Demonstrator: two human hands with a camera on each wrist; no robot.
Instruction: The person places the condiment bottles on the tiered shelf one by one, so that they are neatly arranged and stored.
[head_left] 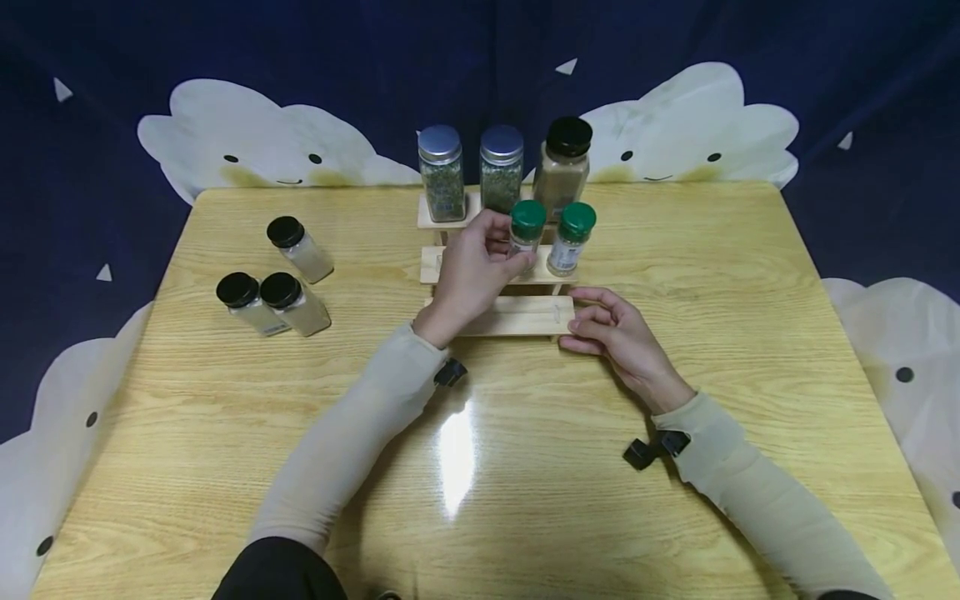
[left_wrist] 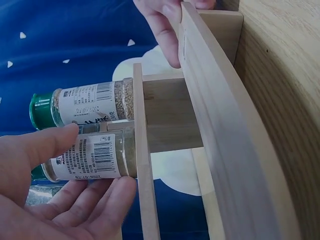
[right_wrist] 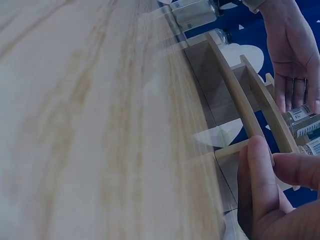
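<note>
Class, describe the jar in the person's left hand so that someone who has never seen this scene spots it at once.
On the table stands a three-tier wooden rack. At its middle tier, find the left jar of two with green caps. Unlike the other jar, it is gripped by the left hand.

Curtained-off tabletop setting, room type unclear: navy cloud-print cloth [head_left: 450, 67] behind and beside 1 wood-grain table [head_left: 720, 300].

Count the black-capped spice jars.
4: a large jar on the top tier of the wooden rack, right end; a rear jar, a front-left jar and a front-right jar on the table, left of the rack. None appear hidden.
</note>
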